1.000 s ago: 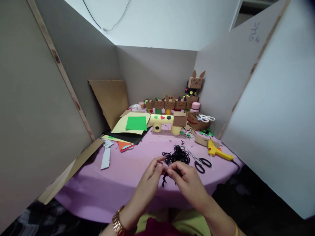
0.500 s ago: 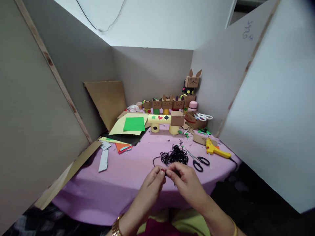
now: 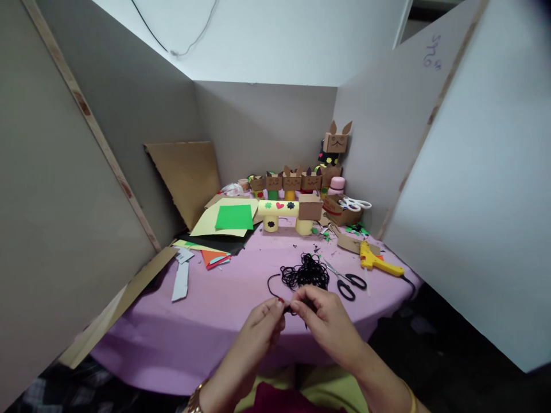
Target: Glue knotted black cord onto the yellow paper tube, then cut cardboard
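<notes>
Black cord (image 3: 289, 310) runs between my two hands, just over the front part of the table. My left hand (image 3: 266, 324) pinches one part of it between thumb and fingers. A short way to the right, my right hand (image 3: 322, 315) pinches the cord too, fingers curled. Behind the hands lies a loose tangled heap of the same black cord (image 3: 305, 271), with a strand looping out on its left. Beside the heap, black-handled scissors (image 3: 346, 281) rest partly open. The cord's path inside the fingers is hidden.
A yellow glue gun (image 3: 379, 263) lies at the right. Behind stands a yellow paper-tube figure (image 3: 278, 209) with a cardboard box head, with several small box-headed figures (image 3: 291, 182) farther back. Coloured paper sheets (image 3: 235, 218) are stacked left. White scissors (image 3: 355, 204) sit in a box.
My left hand has drawn slightly left and down, away from the right hand, and more cord shows between them. My right hand has barely moved.
</notes>
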`<state>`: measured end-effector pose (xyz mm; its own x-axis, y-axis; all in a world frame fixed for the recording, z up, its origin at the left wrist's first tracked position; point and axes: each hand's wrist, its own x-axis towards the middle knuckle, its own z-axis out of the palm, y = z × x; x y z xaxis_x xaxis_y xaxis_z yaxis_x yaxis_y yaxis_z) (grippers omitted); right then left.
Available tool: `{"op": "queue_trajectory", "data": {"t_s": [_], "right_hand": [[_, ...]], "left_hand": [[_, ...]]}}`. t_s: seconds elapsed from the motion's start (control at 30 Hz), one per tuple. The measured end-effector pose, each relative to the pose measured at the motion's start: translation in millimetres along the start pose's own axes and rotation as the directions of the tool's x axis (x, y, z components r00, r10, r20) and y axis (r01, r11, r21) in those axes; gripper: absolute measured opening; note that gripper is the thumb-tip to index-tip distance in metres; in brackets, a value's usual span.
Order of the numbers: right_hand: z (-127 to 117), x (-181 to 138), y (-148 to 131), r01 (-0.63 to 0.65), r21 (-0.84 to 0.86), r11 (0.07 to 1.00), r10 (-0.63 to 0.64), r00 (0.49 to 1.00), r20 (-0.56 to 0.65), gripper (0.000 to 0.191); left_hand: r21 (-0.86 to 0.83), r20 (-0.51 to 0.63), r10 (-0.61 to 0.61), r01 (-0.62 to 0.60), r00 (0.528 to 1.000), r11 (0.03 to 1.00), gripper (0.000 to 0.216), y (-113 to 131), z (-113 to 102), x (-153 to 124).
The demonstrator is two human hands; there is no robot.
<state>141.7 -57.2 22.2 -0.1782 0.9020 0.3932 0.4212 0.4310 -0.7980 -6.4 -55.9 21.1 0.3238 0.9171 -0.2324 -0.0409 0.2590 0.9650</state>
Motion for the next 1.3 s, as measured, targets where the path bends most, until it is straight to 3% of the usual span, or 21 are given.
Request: {"op": "queue_trajectory", "data": {"t_s": [0.53, 0.8, 1.1, 1.3], "right_hand": [[0.0, -0.2, 3.2, -0.012, 0.065, 0.998, 0.008, 0.998, 0.056, 0.016], [1.5, -0.9, 3.7, -0.061, 0.188, 0.980, 0.052, 0.997, 0.051, 0.016], [6.5, -7.8, 9.0, -0.219, 0.449, 0.866, 0.201, 0.976, 0.087, 0.029], [7.1, -8.1, 7.7, -0.259, 0.477, 0.839, 0.238, 0.965, 0.106, 0.029]], "left_hand": [[-0.102, 0.100, -0.140, 0.150, 0.985, 0.983, 0.032, 1.1, -2.9, -3.8], [-0.075, 0.062, -0.020, 0.025, 0.998, 0.997, 0.029, -3.2, -1.9, -1.1], [-0.145, 0.007, -0.013, 0.014, 1.000, 0.989, 0.027, -2.4, 0.4, -0.1], [-0.166, 0.004, -0.035, 0.035, 0.999, 0.986, 0.029, -2.4, 1.0, -1.7]]}}
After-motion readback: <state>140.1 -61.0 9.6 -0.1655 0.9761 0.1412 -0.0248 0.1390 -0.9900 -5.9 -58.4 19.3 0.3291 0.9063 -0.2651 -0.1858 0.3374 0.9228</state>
